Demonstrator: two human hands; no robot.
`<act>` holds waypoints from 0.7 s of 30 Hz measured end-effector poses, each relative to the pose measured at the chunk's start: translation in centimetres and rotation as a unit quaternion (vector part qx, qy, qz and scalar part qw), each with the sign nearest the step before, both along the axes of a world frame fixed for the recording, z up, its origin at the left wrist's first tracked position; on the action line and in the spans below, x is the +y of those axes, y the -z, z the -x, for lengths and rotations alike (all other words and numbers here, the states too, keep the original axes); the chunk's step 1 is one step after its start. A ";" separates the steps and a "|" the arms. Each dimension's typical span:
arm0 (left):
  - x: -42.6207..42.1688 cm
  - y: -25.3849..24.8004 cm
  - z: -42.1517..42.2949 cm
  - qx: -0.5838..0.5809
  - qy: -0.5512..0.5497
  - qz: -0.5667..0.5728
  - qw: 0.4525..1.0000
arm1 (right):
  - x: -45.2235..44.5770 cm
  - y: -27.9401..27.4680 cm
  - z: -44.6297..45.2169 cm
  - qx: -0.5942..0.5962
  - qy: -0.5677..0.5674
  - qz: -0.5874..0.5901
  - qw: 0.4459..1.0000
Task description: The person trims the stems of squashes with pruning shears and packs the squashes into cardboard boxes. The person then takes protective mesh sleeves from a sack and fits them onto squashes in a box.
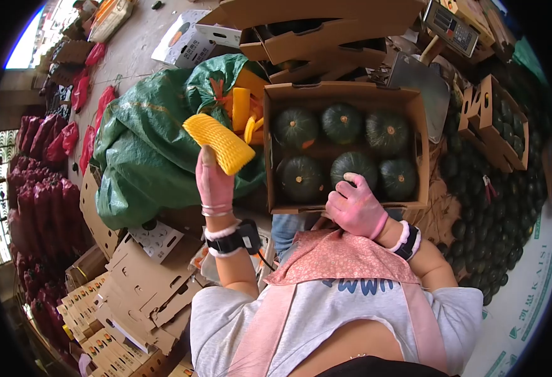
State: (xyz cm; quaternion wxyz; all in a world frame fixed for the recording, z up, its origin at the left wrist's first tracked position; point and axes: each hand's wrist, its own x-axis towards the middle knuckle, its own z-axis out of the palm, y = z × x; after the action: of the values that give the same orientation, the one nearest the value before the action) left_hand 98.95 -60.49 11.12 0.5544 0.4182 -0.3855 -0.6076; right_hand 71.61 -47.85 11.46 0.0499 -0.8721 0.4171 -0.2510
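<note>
Pinched in my left hand [214, 179] is a yellow foam net sleeve [219, 142], held up left of an open cardboard box [346, 90]. The box holds two rows of dark green kabocha squashes [295, 127]. My right hand [359, 207], in a pink glove like the left, reaches over the box's near edge. Its curled fingers are on the near side of the middle front kabocha squash [353, 166]; the fingertips are partly hidden. More yellow foam sleeves [241, 108] lie at the mouth of a green woven sack [147, 138].
Stacked cardboard boxes [326, 41] stand behind the open box. A scale display [452, 28] is at the back right. Many dark green squashes [486, 232] are heaped on the right, with another carton [499, 125] on them. Flattened cardboard [144, 276] and filled red net bags [47, 207] are at left.
</note>
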 end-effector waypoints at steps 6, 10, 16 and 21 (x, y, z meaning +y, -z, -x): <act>6.4 -4.4 9.1 -0.011 0.164 -0.003 0.986 | -2.3 -5.1 -1.0 -0.275 0.017 0.020 0.961; 4.6 -3.3 10.0 -0.018 0.364 0.162 0.917 | -1.7 -5.0 0.5 -0.339 -0.002 -0.088 0.937; 5.3 -3.9 12.0 -0.108 0.326 0.197 0.918 | -1.6 -3.8 1.9 -0.481 0.104 -0.232 0.839; 5.7 -3.8 13.2 -0.262 0.194 0.302 0.896 | -1.4 -2.8 2.1 -0.497 0.129 -0.100 0.852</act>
State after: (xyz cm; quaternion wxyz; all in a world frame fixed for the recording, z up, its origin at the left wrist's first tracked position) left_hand 85.80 -54.77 14.88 0.4043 0.2918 -0.7553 -0.4254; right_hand 69.54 -49.21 14.27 0.3046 -0.5598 0.4684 -0.6119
